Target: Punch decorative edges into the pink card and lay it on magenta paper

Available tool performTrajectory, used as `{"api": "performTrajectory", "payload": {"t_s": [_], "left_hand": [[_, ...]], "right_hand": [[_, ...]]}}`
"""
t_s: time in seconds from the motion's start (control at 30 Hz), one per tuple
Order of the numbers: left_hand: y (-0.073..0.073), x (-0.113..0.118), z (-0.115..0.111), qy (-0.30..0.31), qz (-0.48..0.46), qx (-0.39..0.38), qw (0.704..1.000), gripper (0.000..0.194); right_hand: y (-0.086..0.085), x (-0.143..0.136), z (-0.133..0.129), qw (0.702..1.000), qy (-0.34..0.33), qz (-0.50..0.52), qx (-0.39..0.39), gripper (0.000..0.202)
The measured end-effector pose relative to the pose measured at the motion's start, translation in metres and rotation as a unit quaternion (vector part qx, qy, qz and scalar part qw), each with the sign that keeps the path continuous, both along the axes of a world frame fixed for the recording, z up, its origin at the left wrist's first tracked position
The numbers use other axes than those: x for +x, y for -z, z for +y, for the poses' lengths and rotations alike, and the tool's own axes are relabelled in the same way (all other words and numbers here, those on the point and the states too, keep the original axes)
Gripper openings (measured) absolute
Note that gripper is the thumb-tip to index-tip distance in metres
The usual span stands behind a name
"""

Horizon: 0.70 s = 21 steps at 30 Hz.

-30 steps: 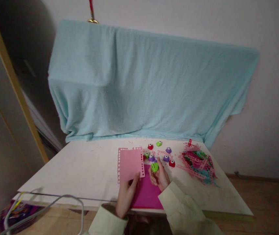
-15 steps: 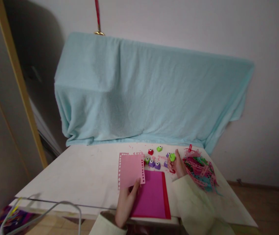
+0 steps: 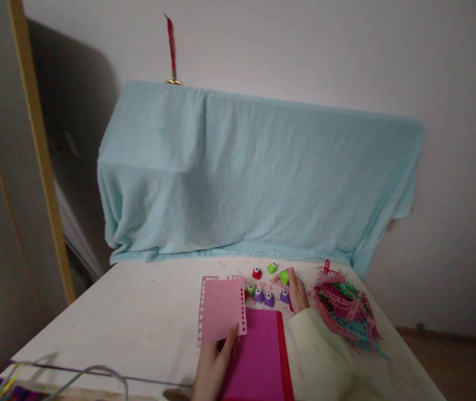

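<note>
My left hand pinches the lower right corner of a pink paper sheet, whose edges carry rows of small punched holes. Under that hand lies a stack of magenta and red paper. My right hand has its fingers around a small green craft punch, right of the sheet. Close by stand several more punches: a red punch, a second green punch and a purple punch among them. Tiny pink cut-outs are scattered between them.
A tangled heap of punched paper strips lies on the white table at the right. A light blue cloth hangs behind the table. A grey cable loops at the front left edge.
My right hand has lowered the green punch leftward, down among the other punches. The left hand still holds the pink sheet. The whole view has shifted, so the scene sits lower.
</note>
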<state>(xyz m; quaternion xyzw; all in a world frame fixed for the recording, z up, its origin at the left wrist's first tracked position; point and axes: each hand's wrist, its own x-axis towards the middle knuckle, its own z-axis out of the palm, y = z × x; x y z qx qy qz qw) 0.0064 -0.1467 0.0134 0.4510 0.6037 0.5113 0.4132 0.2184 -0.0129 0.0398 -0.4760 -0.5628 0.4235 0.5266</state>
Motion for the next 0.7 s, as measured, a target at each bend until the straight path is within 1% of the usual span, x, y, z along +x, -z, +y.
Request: {"api": "performTrajectory", "payload": {"t_s": [0.2,0.33,0.4,0.47,0.57,0.63,0.7], "left_hand": [[0.006,0.001,0.002,0.028,0.010,-0.006,1.000,0.047],[0.009,0.001,0.003,-0.007,0.002,0.015,1.000,0.047],[0.009,0.001,0.003,-0.015,0.001,0.017,1.000,0.048],[0.008,0.001,0.003,-0.010,0.001,0.015,1.000,0.047],[0.005,0.001,0.002,0.007,0.000,0.011,1.000,0.046],[0.003,0.001,0.001,0.006,-0.002,0.011,1.000,0.047],[0.001,0.001,0.001,-0.004,-0.004,0.012,1.000,0.048]], "right_hand": [[-0.007,-0.004,-0.002,0.999,0.038,0.016,0.003,0.066],[-0.007,0.002,-0.001,0.999,0.053,0.010,0.000,0.062],[-0.008,0.008,0.000,0.998,0.060,-0.031,0.013,0.055],[-0.008,0.014,0.002,0.991,0.059,-0.107,0.055,0.047],[-0.006,0.019,0.007,0.969,0.024,-0.216,0.122,0.036],[-0.001,0.019,0.012,0.955,0.001,-0.261,0.142,0.031],[0.006,0.018,0.017,0.941,-0.004,-0.302,0.152,0.028]]}}
